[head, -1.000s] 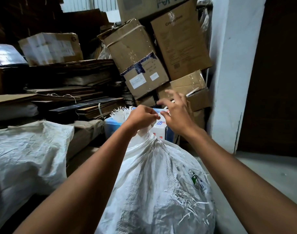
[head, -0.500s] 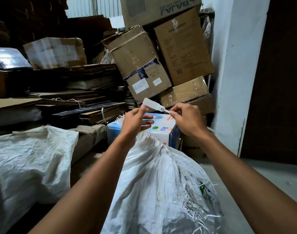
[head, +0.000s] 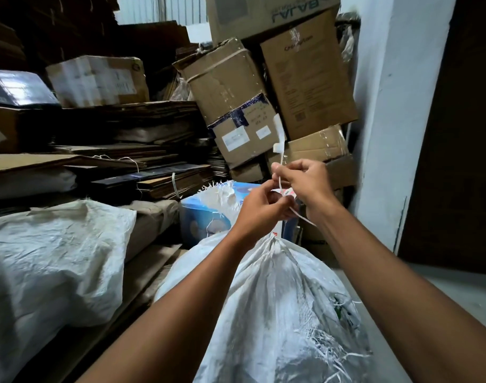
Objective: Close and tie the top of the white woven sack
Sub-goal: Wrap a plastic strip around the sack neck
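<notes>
We look down along two bare forearms to a white woven sack (head: 277, 313) standing low in the middle, its top gathered into a bunched neck (head: 275, 244) just under our hands. Our left hand (head: 261, 208) has its fingers curled at the neck, and its grip seems to pinch a thin white strip (head: 279, 183), the tie, though the fingertips hide exactly how. Our right hand (head: 305, 181), just above and beside the left, has its grip closed, finger and thumb pinching the same strip, whose flat free end (head: 280, 134) stands up above the knuckles while a second tail (head: 302, 217) trails down toward the right wrist. We judge that the sack is already closed and we are in the middle of tying; the knot does not look drawn tight yet. The next move probably calls for keeping the neck bunched while the two ends are crossed and pulled snug, without letting the slippery strip escape. The sack bulges full, but its contents are hidden; frayed white strands (head: 327, 352) show on its near side. A second full sack (head: 56, 258) lies to the left, contents also hidden. Behind the hands sits a blue box (head: 206, 217), and closed cardboard boxes (head: 228, 87) are stacked against the wall beside flattened cardboard (head: 125, 139).
</notes>
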`<state>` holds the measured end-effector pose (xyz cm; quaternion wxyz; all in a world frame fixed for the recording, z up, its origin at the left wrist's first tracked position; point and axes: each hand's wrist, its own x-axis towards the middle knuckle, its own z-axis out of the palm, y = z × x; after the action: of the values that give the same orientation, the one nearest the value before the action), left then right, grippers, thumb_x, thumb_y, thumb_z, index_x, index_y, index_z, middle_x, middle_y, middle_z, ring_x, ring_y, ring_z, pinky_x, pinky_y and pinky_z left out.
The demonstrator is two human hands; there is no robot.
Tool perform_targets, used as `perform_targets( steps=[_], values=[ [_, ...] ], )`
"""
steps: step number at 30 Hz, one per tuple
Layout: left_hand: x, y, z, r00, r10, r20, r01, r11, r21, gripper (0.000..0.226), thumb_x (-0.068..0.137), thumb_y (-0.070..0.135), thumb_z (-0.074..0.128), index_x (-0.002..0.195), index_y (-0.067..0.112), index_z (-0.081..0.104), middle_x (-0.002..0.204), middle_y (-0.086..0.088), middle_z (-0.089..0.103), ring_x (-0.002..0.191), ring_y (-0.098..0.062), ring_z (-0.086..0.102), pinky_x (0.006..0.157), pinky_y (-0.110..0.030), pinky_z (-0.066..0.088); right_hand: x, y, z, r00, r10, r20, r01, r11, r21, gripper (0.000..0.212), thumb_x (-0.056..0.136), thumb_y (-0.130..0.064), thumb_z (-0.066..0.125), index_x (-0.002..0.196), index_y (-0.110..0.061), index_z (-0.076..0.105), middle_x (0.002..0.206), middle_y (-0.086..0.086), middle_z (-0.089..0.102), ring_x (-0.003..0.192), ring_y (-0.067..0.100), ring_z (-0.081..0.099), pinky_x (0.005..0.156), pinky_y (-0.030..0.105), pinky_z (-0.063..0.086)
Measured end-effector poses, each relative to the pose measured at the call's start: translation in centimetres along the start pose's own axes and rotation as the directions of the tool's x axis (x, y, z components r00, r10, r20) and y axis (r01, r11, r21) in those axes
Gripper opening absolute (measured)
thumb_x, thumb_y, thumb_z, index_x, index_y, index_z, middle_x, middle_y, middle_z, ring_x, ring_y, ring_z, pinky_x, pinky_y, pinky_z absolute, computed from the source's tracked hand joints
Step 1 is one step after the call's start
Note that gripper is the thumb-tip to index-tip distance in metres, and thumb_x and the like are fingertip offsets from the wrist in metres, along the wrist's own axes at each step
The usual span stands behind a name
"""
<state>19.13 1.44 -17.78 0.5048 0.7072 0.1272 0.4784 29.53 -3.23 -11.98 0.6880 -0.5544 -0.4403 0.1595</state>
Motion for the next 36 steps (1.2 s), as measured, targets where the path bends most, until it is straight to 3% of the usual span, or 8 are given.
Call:
perform_targets(
  steps=[5,9,12,18,22,28,32,36],
  values=[
    [0.7,1.1,-0.2,0.98,0.049,-0.194,-0.038,0.998,0.058,0.019,0.111,0.018,0.058,0.111,0.01,0.074,0.077,-0.007,0.07,0.057,-0.018,0.062,0.058,-0.031,0.058,1.3,0.1,-0.7,0.993,0.026,-0.113,-0.017,0.997,0.081,0.06,0.073,-0.032,0.095,0.114,-0.014,0.055,0.108,0.011,0.076,0.094,0.029,0.078,0.078,0.043,0.066],
    [1.1,1.8,-1.6,0.982,0.014,-0.187,0.042,0.954,0.296,0.023,0.109,0.026,0.06,0.106,0.013,0.079,0.081,-0.004,0.079,0.048,-0.006,0.05,0.047,-0.025,0.047,1.2,0.9,-1.0,0.935,-0.249,-0.253,0.152,0.925,-0.349,0.128,0.059,-0.059,0.092,0.154,-0.013,0.02,0.146,0.013,0.058,0.131,0.033,0.059,0.106,0.052,0.054],
    [1.1,2.0,-3.0,0.987,-0.03,-0.157,0.096,0.896,0.434,0.027,0.11,0.03,0.059,0.103,0.014,0.081,0.085,-0.005,0.082,0.041,-0.002,0.045,0.045,-0.024,0.044,0.1,0.5,-1.6,0.732,-0.668,-0.132,0.341,0.528,-0.778,0.129,0.067,-0.068,0.086,0.163,-0.009,0.022,0.169,0.021,0.026,0.15,0.043,0.035,0.12,0.054,0.035],
    [1.2,2.3,-5.6,0.978,-0.016,-0.209,0.136,0.81,0.571,0.027,0.109,0.031,0.06,0.1,0.018,0.082,0.08,0.001,0.081,0.039,0.001,0.046,0.046,-0.023,0.044,-1.3,0.4,-1.5,0.669,-0.737,0.097,0.329,0.177,-0.928,0.127,0.081,-0.063,0.078,0.17,-0.009,0.006,0.178,0.018,0.001,0.161,0.042,0.017,0.126,0.059,0.021],
    [1.1,2.2,-6.5,0.99,-0.031,-0.14,0.114,0.766,0.632,0.027,0.109,0.032,0.061,0.097,0.021,0.082,0.078,0.004,0.081,0.039,-0.001,0.041,0.049,-0.024,0.042,-0.3,1.6,-1.9,0.684,-0.638,0.353,0.463,0.005,-0.886,0.059,0.096,-0.041,0.071,0.15,-0.02,0.058,0.154,0.009,0.058,0.147,0.034,0.044,0.123,0.058,0.018],
    [1.1,1.6,-7.3,0.994,-0.017,-0.107,0.094,0.63,0.771,0.026,0.108,0.026,0.061,0.094,0.024,0.083,0.076,0.01,0.08,0.048,0.0,0.054,0.044,-0.013,0.035,-0.7,2.3,-3.3,0.812,-0.38,0.442,0.55,0.245,-0.799,0.025,0.105,-0.044,0.063,0.123,-0.029,0.071,0.116,-0.005,0.075,0.104,0.021,0.068,0.08,0.036,0.047],
    [1.0,1.2,-7.5,0.992,-0.05,-0.112,0.12,0.581,0.805,0.027,0.108,0.032,0.061,0.095,0.025,0.083,0.075,0.013,0.079,0.051,0.009,0.058,0.046,-0.014,0.034,-0.2,2.6,-4.6,0.844,-0.242,0.479,0.529,0.526,-0.666,0.028,0.098,-0.035,0.076,0.123,-0.026,0.066,0.119,-0.004,0.075,0.107,0.015,0.069,0.083,0.042,0.061],
    [0.9,0.9,-7.4,0.988,-0.013,-0.151,0.14,0.475,0.869,0.026,0.105,0.038,0.063,0.09,0.027,0.081,0.076,0.012,0.079,0.066,0.001,0.067,0.06,-0.026,0.046,0.6,3.0,-5.4,0.823,-0.18,0.538,0.536,0.558,-0.634,0.023,0.097,-0.024,0.078,0.12,-0.022,0.077,0.114,-0.001,0.076,0.086,-0.002,0.063,0.082,0.029,0.055]
  ],
)
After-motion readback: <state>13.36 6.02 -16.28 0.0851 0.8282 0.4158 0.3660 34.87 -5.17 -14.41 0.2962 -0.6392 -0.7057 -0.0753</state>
